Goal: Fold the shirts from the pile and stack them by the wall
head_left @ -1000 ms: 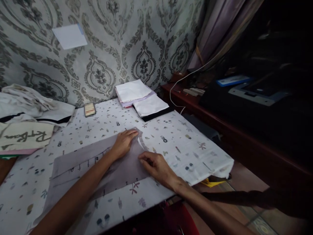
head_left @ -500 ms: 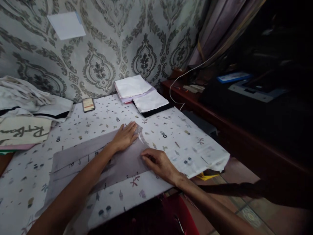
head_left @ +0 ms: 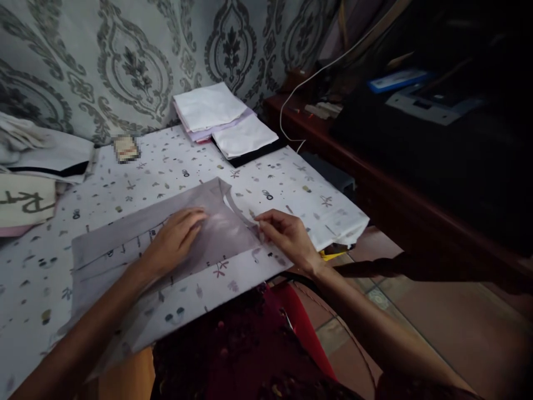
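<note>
A sheer grey fabric piece [head_left: 225, 230] lies on the white patterned table cover [head_left: 245, 189], with folded layers toward its left part and a curved strip along its right edge. My left hand [head_left: 172, 239] rests over the middle of the fabric, fingers stretched out and holding nothing. At the right end of the fabric my right hand [head_left: 287, 233] is pinched closed on the fabric's edge near the lower right corner.
Folded white cloths [head_left: 212, 111] and a white cloth on a black one [head_left: 245, 136] lie at the back. Piled fabric [head_left: 45, 150] is at the left. A small pale item [head_left: 126, 149] lies near the wall. A dark red table [head_left: 375, 183] stands at the right.
My left hand has slid left and back from the fabric's top right corner. My right hand has closed on the fabric's right edge. The view has tilted down.
</note>
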Action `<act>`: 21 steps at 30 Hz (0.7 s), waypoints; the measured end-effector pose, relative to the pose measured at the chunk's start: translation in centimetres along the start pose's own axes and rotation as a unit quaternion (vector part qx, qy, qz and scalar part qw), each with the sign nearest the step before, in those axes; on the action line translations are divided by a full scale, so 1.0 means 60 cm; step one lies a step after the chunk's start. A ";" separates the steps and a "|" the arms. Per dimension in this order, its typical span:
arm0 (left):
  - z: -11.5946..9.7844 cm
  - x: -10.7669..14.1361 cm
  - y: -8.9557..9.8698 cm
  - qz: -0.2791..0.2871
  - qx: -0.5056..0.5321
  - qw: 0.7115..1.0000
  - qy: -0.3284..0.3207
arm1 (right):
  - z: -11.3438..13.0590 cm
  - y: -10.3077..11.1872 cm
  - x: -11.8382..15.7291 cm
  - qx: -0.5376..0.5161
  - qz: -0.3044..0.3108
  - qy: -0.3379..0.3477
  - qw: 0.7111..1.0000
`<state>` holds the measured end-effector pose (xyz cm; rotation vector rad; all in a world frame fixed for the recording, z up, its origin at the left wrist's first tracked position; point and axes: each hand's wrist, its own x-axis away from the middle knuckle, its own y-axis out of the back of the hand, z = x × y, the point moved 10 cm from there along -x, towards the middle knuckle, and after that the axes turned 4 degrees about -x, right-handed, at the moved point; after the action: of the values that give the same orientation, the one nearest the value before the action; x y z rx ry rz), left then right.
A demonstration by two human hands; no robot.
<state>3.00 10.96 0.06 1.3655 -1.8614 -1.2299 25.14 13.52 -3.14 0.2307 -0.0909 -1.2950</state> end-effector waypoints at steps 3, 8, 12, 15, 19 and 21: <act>-0.001 0.051 -0.007 -0.013 -0.012 1.000 0.022 | 0.035 -0.033 -0.003 0.100 0.036 0.068 0.992; 0.003 0.106 -0.003 -0.048 -0.034 0.997 0.049 | 0.099 -0.140 -0.060 0.187 0.139 0.176 0.956; 0.041 0.132 0.022 -0.072 -0.037 0.991 0.103 | 0.112 -0.239 -0.105 0.275 0.186 0.226 0.916; 0.086 0.151 0.037 -0.041 -0.026 0.989 0.137 | 0.077 -0.285 -0.122 0.377 0.191 0.204 0.883; 0.134 0.176 0.051 0.030 0.022 0.985 0.169 | 0.037 -0.308 -0.123 0.460 0.194 0.189 0.846; 0.143 0.183 0.055 0.058 0.037 0.981 0.182 | 0.032 -0.310 -0.121 0.474 0.191 0.198 0.836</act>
<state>-9.43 4.11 -1.98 1.3910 -1.7108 -0.7962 5.27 15.56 -4.93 1.2665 -0.4052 -0.6835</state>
